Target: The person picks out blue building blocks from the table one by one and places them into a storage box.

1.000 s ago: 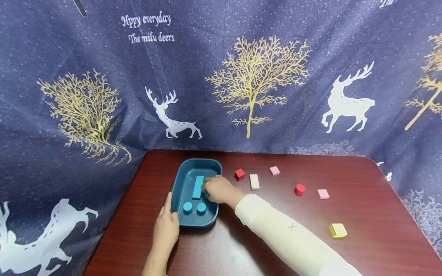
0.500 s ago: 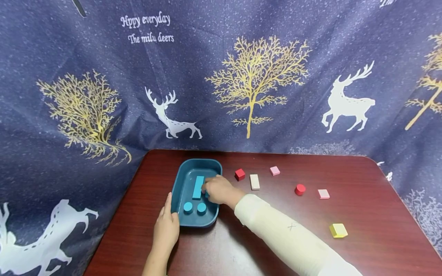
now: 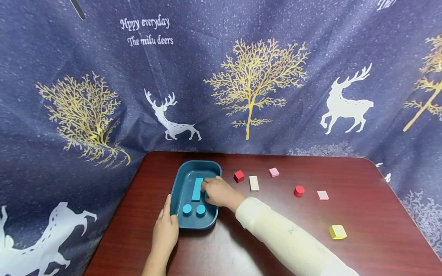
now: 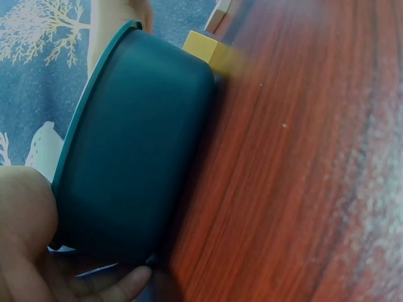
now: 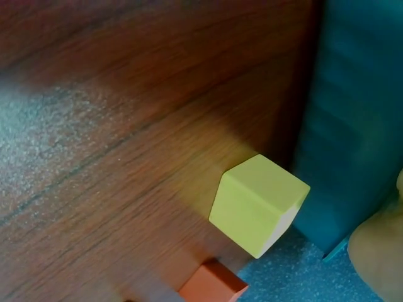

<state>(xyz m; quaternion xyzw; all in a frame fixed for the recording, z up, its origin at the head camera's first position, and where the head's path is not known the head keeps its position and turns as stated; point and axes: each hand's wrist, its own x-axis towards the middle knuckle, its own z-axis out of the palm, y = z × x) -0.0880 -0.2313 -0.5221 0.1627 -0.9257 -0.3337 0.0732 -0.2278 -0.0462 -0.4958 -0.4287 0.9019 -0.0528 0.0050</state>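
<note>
A teal tray (image 3: 177, 184) stands at the left of the table. My left hand (image 3: 166, 226) lies along its left wall with straight fingers, the thumb by the near corner; the left wrist view shows a fingertip (image 4: 135, 283) low against the outside. Inside the tray, my right hand (image 3: 219, 191) reaches down at the right side with curled fingers over a small blue block, mostly hidden beneath them. Just left of those fingers lies a long blue block (image 3: 197, 189). Two blue cylinders, one left (image 3: 187, 209) and one right (image 3: 200, 210), stand nearer the front.
Close outside the tray's right wall sits a yellow block (image 5: 258, 204), screened by my right hand in the head view. Farther right are a red cube (image 3: 239, 176), a cream block (image 3: 253, 183), pink tiles (image 3: 274, 172), a red cylinder (image 3: 299, 191) and another yellow block (image 3: 337, 232).
</note>
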